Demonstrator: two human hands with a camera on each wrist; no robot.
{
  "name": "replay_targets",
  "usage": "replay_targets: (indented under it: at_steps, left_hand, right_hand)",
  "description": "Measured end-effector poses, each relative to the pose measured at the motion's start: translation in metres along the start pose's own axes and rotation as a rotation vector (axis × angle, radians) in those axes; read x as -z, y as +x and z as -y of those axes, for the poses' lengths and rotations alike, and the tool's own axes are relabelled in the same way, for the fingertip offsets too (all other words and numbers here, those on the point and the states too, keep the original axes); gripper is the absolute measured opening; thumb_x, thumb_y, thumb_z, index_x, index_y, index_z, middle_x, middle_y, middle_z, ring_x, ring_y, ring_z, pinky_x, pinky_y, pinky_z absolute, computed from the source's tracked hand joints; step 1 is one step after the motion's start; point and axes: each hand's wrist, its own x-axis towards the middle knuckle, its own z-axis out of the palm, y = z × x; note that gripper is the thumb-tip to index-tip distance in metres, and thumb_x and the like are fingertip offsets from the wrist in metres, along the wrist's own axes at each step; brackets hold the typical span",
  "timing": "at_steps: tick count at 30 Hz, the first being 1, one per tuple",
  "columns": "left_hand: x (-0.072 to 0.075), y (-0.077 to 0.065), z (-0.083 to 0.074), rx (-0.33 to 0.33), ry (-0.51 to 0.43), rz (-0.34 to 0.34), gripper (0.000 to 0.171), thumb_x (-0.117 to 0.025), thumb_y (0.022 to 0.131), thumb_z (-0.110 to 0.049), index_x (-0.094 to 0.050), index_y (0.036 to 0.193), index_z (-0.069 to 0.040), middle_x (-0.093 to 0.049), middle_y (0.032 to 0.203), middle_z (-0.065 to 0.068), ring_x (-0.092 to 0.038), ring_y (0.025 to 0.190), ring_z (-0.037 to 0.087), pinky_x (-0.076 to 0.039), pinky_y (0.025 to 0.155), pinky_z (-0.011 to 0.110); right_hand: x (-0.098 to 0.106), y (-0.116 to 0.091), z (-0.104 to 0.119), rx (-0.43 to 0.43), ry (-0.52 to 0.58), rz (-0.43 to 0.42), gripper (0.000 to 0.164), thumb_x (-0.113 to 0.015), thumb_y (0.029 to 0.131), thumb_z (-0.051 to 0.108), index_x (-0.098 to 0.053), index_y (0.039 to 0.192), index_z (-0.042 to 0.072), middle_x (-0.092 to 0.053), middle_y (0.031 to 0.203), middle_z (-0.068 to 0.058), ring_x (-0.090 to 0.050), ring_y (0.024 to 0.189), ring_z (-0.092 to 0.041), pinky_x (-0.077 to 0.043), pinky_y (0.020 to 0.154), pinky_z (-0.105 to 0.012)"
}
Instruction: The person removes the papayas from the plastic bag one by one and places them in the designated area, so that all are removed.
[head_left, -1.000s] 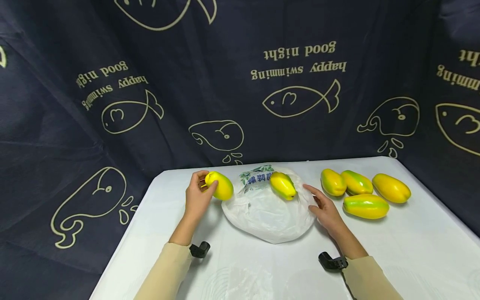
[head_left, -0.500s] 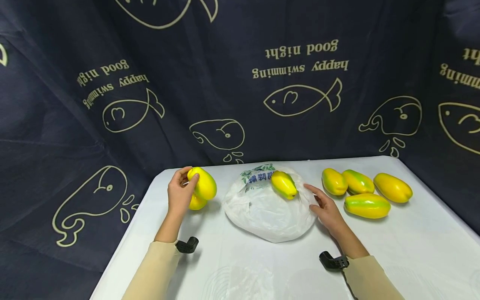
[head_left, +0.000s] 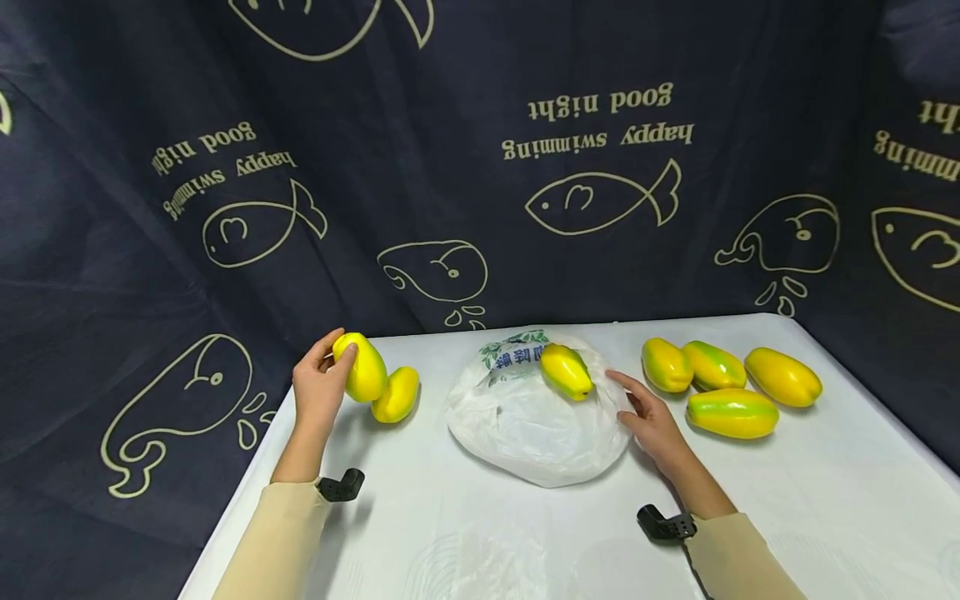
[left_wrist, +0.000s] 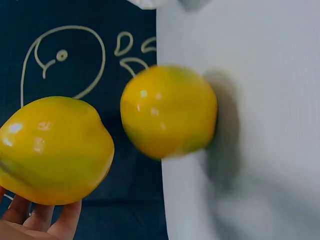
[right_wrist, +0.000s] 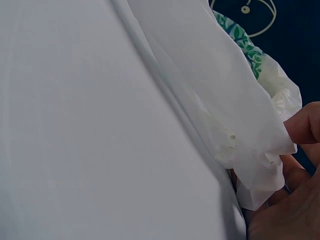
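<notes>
My left hand [head_left: 318, 385] holds a glossy yellow papaya [head_left: 365, 371] above the left side of the table. In the left wrist view, fingers [left_wrist: 65, 220] curl against one side of the held papaya [left_wrist: 55, 150]. Just right of it on the table lies a second yellow papaya [head_left: 397, 396]. A white plastic bag [head_left: 532, 429] with green leaf print lies in the middle, its mouth spread. One yellow-green papaya [head_left: 567, 372] is on the bag's far part. My right hand [head_left: 656, 425] pinches the bag's right edge; thumb and fingers grip the film [right_wrist: 265, 165] in the right wrist view.
Several papayas lie grouped on the right of the table, among them a green-striped papaya [head_left: 732, 412] and a yellow papaya [head_left: 783, 377]. The white table [head_left: 420, 517] ends at a dark fish-print curtain [head_left: 585, 275] behind it.
My left hand has moved left with its papaya, away from the bag. The papaya on the table, hidden behind it before, now shows. My right hand stays at the bag's edge.
</notes>
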Motion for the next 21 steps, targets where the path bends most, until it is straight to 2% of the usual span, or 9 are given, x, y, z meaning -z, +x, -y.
replay_targets:
  at_steps: [5, 11, 14, 21]
  left_hand:
    - [0.010, 0.007, 0.008, 0.005, 0.047, -0.034, 0.049, -0.067, 0.095, -0.037, -0.059, 0.140, -0.020, -0.059, 0.141, 0.006, -0.058, 0.123, 0.023, -0.047, 0.109, 0.041]
    - [0.014, 0.012, 0.026, 0.048, 0.123, -0.060, 0.051, -0.068, 0.094, -0.036, -0.059, 0.139, -0.016, -0.061, 0.137, 0.011, -0.058, 0.119, 0.027, -0.047, 0.106, 0.042]
    - [0.015, 0.014, 0.035, 0.043, 0.153, -0.060, 0.050, -0.069, 0.094, -0.035, -0.060, 0.139, -0.014, -0.062, 0.136, 0.013, -0.058, 0.118, 0.027, -0.047, 0.103, 0.040]
    - [0.011, 0.018, 0.048, 0.025, 0.208, -0.013, 0.051, -0.068, 0.094, -0.035, -0.060, 0.138, -0.009, -0.061, 0.137, 0.018, -0.056, 0.123, 0.035, -0.045, 0.106, 0.045]
  right_hand:
    - [-0.001, -0.001, 0.001, -0.004, -0.005, 0.001, 0.067, -0.050, 0.091, -0.008, -0.040, 0.153, 0.015, -0.031, 0.164, -0.009, -0.019, 0.154, -0.035, -0.014, 0.124, -0.058]
    - [-0.001, 0.000, -0.001, -0.003, -0.007, 0.002, 0.066, -0.050, 0.091, -0.008, -0.041, 0.153, 0.014, -0.031, 0.164, -0.010, -0.018, 0.154, -0.035, -0.014, 0.124, -0.058]
    - [-0.001, 0.000, -0.002, 0.003, -0.010, 0.002, 0.066, -0.050, 0.090, -0.008, -0.041, 0.152, 0.013, -0.032, 0.163, -0.011, -0.019, 0.154, -0.035, -0.014, 0.124, -0.058]
    - [-0.001, 0.001, -0.003, 0.004, -0.012, 0.001, 0.067, -0.050, 0.090, -0.008, -0.042, 0.152, 0.013, -0.033, 0.163, -0.011, -0.021, 0.153, -0.036, -0.015, 0.124, -0.058]
